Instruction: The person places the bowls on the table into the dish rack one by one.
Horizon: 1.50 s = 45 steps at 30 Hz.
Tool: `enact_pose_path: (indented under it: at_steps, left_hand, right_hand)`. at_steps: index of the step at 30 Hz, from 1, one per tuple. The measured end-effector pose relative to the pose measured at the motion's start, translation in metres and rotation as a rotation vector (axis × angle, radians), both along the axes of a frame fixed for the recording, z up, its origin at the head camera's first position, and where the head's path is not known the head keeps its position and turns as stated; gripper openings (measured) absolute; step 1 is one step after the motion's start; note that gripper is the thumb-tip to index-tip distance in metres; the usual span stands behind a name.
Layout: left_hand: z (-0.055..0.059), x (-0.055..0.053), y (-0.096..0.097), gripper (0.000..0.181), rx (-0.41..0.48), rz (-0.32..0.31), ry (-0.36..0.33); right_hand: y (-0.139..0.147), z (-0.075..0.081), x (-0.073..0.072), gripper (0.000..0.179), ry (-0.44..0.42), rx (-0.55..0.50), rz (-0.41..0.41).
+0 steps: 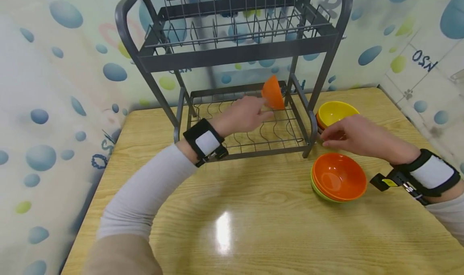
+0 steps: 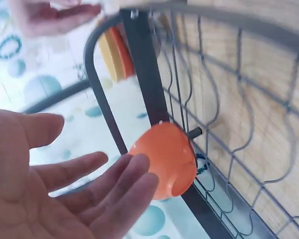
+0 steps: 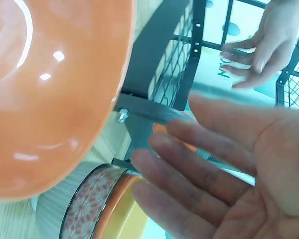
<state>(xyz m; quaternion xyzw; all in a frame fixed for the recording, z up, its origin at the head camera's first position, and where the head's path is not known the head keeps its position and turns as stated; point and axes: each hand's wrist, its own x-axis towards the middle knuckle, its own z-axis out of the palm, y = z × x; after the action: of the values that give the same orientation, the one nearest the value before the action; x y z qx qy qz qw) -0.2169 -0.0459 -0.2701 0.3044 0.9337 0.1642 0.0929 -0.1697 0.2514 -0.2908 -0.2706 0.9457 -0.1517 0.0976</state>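
An orange bowl (image 1: 272,94) stands on its side in the lower tier of the dish rack (image 1: 232,57), at the right end. Beside it is my left hand (image 1: 244,114), thumb apart and fingers extended; the left wrist view has its fingertips right at the bowl's surface. My right hand (image 1: 357,136), fingers loosely bent and holding nothing, hovers by the yellow bowl (image 1: 335,112). That bowl tops a stack with an orange one and a flower-patterned bowl (image 3: 92,204) beneath. Nearer to me, another orange bowl (image 1: 338,176) is nested over a green bowl (image 1: 319,192).
The dark metal rack has wire dividers on both tiers and posts rising between my hands. Its right front foot (image 1: 307,151) is close to the bowl stacks. A patterned wall (image 1: 47,106) borders the wooden table (image 1: 217,210) at the left and back.
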Motion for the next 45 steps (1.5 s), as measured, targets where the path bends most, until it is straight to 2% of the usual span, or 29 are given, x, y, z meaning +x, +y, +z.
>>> enact_pose_path:
  at_steps: [4, 6, 8, 12, 16, 19, 21, 27, 34, 45]
  left_hand:
    - [-0.008, 0.031, -0.013, 0.043, -0.151, -0.077, 0.107]
    - [-0.016, 0.045, -0.019, 0.042, -0.222, -0.094, 0.149]
    - [-0.024, 0.057, -0.024, 0.041, -0.256, -0.095, 0.183]
    - [-0.041, 0.074, -0.034, 0.037, -0.277, -0.075, 0.263]
    - [-0.053, 0.085, -0.041, 0.033, -0.299, -0.070, 0.338]
    - [-0.059, 0.090, -0.044, 0.029, -0.308, -0.079, 0.391]
    - [-0.061, 0.091, -0.045, 0.026, -0.303, -0.080, 0.395]
    - [-0.063, 0.090, -0.048, 0.037, -0.287, -0.058, 0.329]
    - [-0.068, 0.083, -0.044, 0.027, -0.245, -0.064, 0.383]
    - [-0.070, 0.081, -0.047, 0.029, -0.193, -0.043, 0.337]
  right_hand:
    - [0.003, -0.007, 0.006, 0.029, -0.019, 0.030, 0.022]
    - [0.005, -0.012, 0.008, 0.032, -0.019, 0.030, 0.020]
    - [0.005, -0.018, 0.010, 0.033, -0.019, 0.029, 0.017]
    - [0.006, -0.027, 0.010, 0.031, -0.024, 0.026, 0.037]
    - [0.007, -0.033, 0.009, 0.031, -0.035, 0.026, 0.061]
    - [0.007, -0.036, 0.008, 0.031, -0.025, 0.024, 0.074]
    - [0.008, -0.037, 0.007, 0.028, -0.017, 0.017, 0.080]
    - [0.007, -0.041, 0.004, 0.019, 0.015, 0.018, 0.087]
    - [0.012, -0.040, 0.004, 0.019, 0.051, 0.030, 0.088]
    - [0.010, -0.032, 0.001, 0.018, 0.032, 0.049, 0.095]
